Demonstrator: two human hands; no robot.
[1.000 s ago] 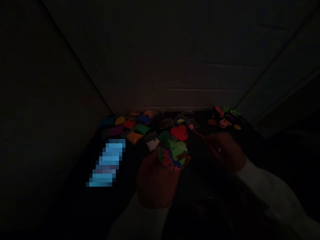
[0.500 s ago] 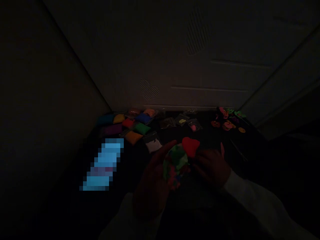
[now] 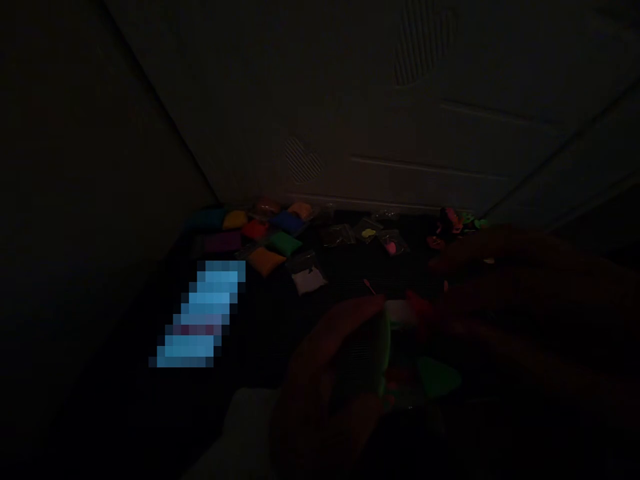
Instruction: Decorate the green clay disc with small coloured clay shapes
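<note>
The view is very dark. My left hand (image 3: pixel 320 380) is low in the middle, its fingers curled around a multicoloured piece, apparently modelling clay, with a green edge (image 3: pixel 384 347). A white part and a red part (image 3: pixel 419 308) show at its top, and a green flap (image 3: pixel 437 377) sticks out to its right. My right hand (image 3: pixel 530 293), large and dim, comes in from the right with its fingers pointing left beside the red part. Its fingertips are smeared, and I cannot tell whether they grip that part.
Bags of coloured clay, such as orange (image 3: pixel 267 260), green (image 3: pixel 285 243) and white (image 3: pixel 309 280), lie at the back left. A lit, pixelated screen (image 3: pixel 200 313) is on the left. Small coloured pieces (image 3: pixel 450 220) sit at the back right, before a pale wall (image 3: pixel 360 100).
My right hand has moved up and right, and looks larger. The multicoloured piece has turned and shifted right in my left hand. The view has tilted slightly.
</note>
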